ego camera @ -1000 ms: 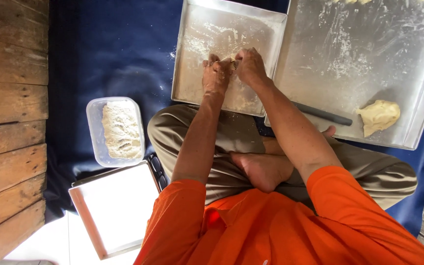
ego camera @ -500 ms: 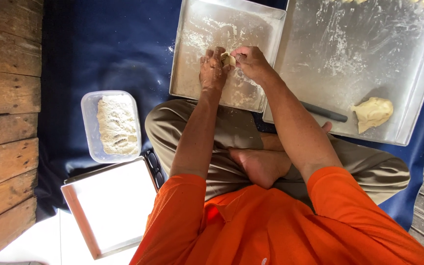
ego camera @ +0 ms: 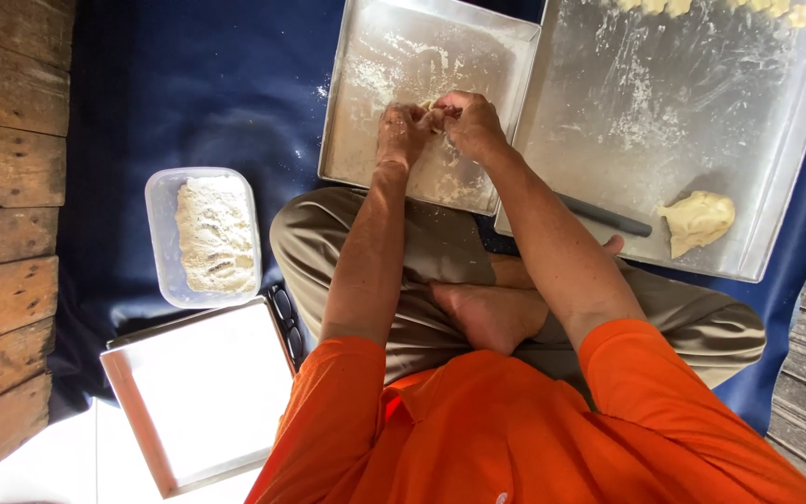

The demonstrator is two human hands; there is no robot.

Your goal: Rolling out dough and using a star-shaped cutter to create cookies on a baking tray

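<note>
left hand [ego camera: 403,133], right hand [ego camera: 471,121] pinching dough bit [ego camera: 436,105] | floured tray [ego camera: 375,56] centre, rims clear

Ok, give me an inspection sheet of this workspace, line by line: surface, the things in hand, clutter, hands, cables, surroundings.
Surface: dark blue cloth spread over wooden planks.
Things in hand: small dough piece pinched between both hands above a floured metal tray.
Clutter: larger metal tray holding a dough lump and a dark stick; plastic tub of flour; empty rectangular pan; eyeglasses.
Hands: left hand and right hand both closed on the dough piece.
Cables: nothing seen.
Surroundings: person sits cross-legged, barefoot, in an orange shirt.
</note>
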